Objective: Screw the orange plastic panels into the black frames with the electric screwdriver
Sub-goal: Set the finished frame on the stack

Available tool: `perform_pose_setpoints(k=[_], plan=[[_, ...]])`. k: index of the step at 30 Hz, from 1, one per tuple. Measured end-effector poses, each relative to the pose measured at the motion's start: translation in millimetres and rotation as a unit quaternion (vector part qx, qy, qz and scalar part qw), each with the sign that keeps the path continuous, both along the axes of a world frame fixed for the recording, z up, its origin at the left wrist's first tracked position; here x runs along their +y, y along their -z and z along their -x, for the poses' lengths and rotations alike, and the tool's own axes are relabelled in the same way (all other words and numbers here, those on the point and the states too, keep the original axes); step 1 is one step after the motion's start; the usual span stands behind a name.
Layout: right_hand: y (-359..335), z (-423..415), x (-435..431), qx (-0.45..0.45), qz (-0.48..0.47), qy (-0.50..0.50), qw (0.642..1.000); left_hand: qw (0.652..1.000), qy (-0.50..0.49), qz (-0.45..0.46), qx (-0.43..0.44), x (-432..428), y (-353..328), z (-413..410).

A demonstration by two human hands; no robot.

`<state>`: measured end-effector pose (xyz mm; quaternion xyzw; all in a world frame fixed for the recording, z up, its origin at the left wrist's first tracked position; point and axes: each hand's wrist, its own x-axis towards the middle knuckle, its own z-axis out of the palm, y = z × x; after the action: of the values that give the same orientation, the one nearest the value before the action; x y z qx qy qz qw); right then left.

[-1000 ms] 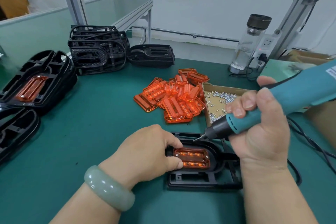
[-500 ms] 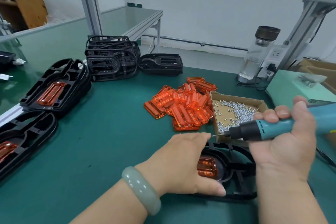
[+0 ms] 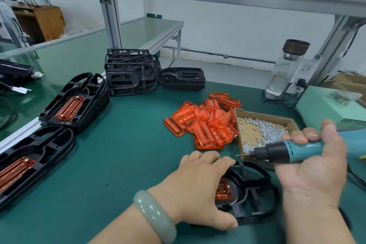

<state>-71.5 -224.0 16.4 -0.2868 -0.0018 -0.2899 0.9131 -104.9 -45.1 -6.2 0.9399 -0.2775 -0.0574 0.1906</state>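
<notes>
Green matting covers the desk (image 3: 126,154). Finished frames (image 3: 79,105) with orange panels fitted are stacked along its left edge, and bare ones (image 3: 130,73) are piled toward the far edge.

The black frame (image 3: 255,194) being worked on lies close to the near edge, right of centre. A second ago its orange panel (image 3: 222,191) was almost fully in view, with the driver's bit lowered to its far edge. Now only the panel's right end shows, because the left grip (image 3: 198,186) has slid across the frame.

Loose panels (image 3: 204,123) sit heaped mid-desk, touching the cardboard screw box (image 3: 265,116) on their right.

The electric screwdriver (image 3: 293,151) has come up off the work and turned nearly level. Its bit (image 3: 242,155) points left and hangs above the frame's far rim, beside the box's near corner.

With the tool lifted away and the left grip spread over the frame, I judge that the driving on this piece is finished, or paused for another screw. Which one I cannot tell, since the panel's left end is covered.

The left grip spans the frame's left part. Its fingers bend over the far rim and its thumb lies along the near rim, so it holds the frame rather than merely resting there.

The right grip (image 3: 316,166) is palm-up and closed around the screwdriver's teal body, with the fingers curled over from the far side and the thumb laid on top.
</notes>
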Motion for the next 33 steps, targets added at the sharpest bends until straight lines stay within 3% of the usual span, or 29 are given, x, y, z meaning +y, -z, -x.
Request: perform_pose_setpoints(k=[8,17,24,33], plan=[[0.3,-0.8,-1.8,0.012,-0.018,-0.017,1.0,0.997,-0.049,0.059,-0.019,12.5,3.2,6.4],[-1.2,1.0,5.8,0.032,-0.013,-0.027,0.999,0.976,-0.186,0.04,-0.108,81.3,-14.2,22.0],[1.3,2.1,13.4,0.031,0.007,-0.038,0.999,0.937,-0.325,0.005,-0.125,141.7,-29.1,37.9],[4.6,2.2,15.6,0.028,0.04,-0.043,0.998,0.849,-0.507,-0.002,-0.146,250.8,-5.6,44.2]])
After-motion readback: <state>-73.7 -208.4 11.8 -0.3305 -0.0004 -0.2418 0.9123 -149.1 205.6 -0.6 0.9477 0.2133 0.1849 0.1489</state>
